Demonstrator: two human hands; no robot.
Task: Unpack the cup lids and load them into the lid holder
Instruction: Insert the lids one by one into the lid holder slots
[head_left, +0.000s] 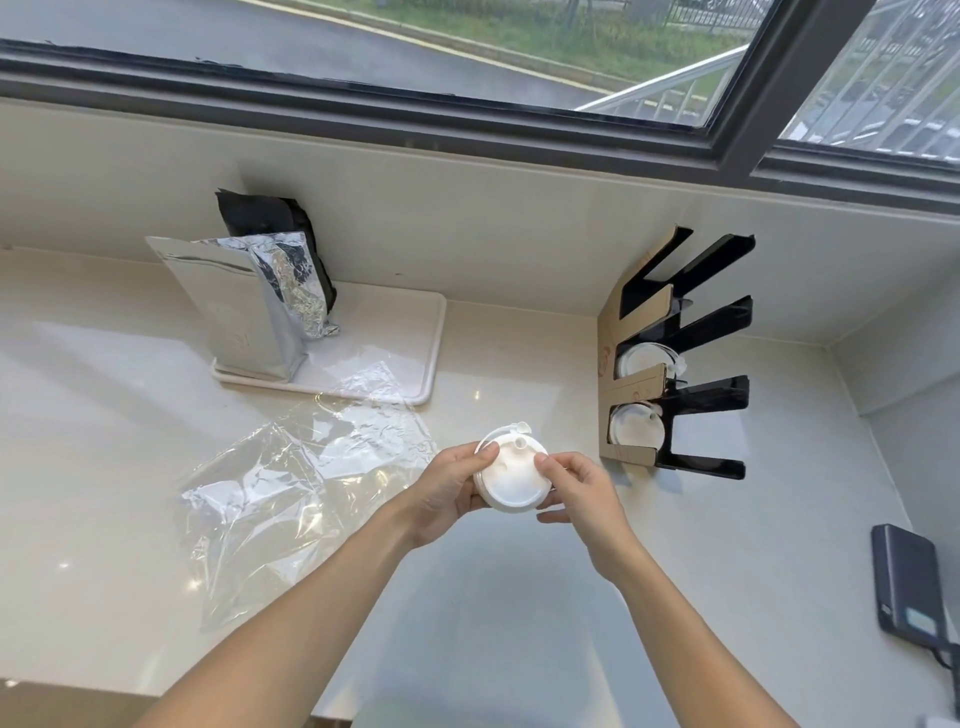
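Both hands hold a short stack of white cup lids (511, 478) above the counter, a little left of the lid holder. My left hand (449, 493) wraps the stack from the left and below, thumb on the top lid. My right hand (582, 488) pinches the right rim of the top lid. The black lid holder (711, 358) with cardboard side panels stands at the right by the wall. White lids show in its two lower slots (636, 431); the upper slots look empty. An emptied clear plastic bag (306, 478) lies crumpled on the counter to the left.
A white tray (415, 358) at the back carries a silver foil pouch (244, 306) and a black pouch (270, 218). A dark phone-like device (909, 582) with a cable lies at the right edge. A window runs along the back wall.
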